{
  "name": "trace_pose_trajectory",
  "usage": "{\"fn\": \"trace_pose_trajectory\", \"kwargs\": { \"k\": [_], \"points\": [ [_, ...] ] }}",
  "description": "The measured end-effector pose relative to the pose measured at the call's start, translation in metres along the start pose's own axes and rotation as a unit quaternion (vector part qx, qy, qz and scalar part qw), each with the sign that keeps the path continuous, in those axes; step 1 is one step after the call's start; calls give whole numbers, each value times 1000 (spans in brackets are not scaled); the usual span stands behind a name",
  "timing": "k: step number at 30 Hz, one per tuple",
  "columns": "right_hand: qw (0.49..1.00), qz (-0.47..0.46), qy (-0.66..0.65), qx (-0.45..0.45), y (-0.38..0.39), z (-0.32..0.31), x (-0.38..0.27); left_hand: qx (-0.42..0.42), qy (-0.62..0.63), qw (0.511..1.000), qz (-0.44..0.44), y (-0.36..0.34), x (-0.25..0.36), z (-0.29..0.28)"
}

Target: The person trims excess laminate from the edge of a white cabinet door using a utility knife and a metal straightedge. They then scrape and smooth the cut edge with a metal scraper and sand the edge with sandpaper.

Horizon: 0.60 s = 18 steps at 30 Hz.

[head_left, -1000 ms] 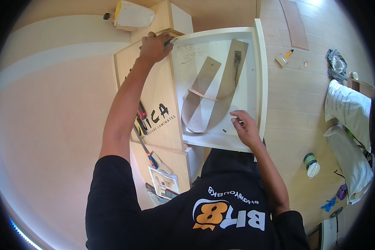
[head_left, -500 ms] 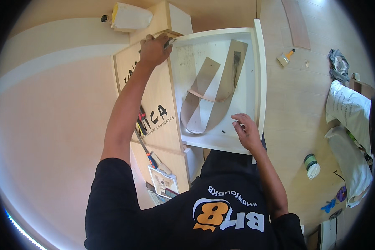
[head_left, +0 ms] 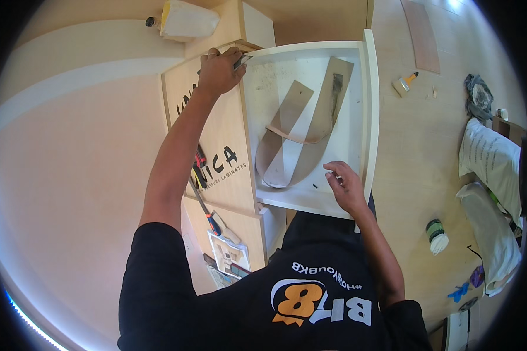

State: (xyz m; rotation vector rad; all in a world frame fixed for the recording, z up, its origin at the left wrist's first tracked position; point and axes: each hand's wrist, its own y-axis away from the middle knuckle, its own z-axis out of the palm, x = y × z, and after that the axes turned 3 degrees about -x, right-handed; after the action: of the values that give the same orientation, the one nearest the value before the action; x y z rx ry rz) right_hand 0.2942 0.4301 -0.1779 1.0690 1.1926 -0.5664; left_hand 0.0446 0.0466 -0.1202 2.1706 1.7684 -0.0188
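Note:
My left hand (head_left: 219, 73) is closed on a utility knife (head_left: 242, 60), whose pointed blade shows past my fingers. It rests at the far end of the wooden cabinet top (head_left: 208, 126), by the corner of the pulled-out white drawer (head_left: 366, 111). My right hand (head_left: 346, 186) hovers over the drawer's near right corner, fingers loosely bent and apart. A pale spot shows at its fingertips, too small to make out. Inside the drawer lie a flat brown strip (head_left: 324, 102) with a dark smear, a shorter strip (head_left: 293, 104) and a thin curved strip (head_left: 295, 139).
Screwdrivers (head_left: 212, 222) and a scraper (head_left: 227, 233) lie along the cabinet top near printed sheets (head_left: 231, 254). A white container (head_left: 188, 22) stands at the back. On the floor to the right are a paintbrush (head_left: 404, 85), a tub (head_left: 436, 236) and white sacks (head_left: 492, 167).
The view has shifted slightly. My left hand has turned a little, and more of the knife's blade shows. My right hand has hardly moved.

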Motion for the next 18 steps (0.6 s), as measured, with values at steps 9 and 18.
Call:
{"fn": "trace_pose_trajectory", "kwargs": {
  "k": [9,18],
  "points": [
    [1000,15,-15,-10,4,-1,1,-66,-52,994,70,35,7,-9],
    [1000,18,-14,5,22,-13,15,-98,-19,986,132,94,21,1]
  ]
}}
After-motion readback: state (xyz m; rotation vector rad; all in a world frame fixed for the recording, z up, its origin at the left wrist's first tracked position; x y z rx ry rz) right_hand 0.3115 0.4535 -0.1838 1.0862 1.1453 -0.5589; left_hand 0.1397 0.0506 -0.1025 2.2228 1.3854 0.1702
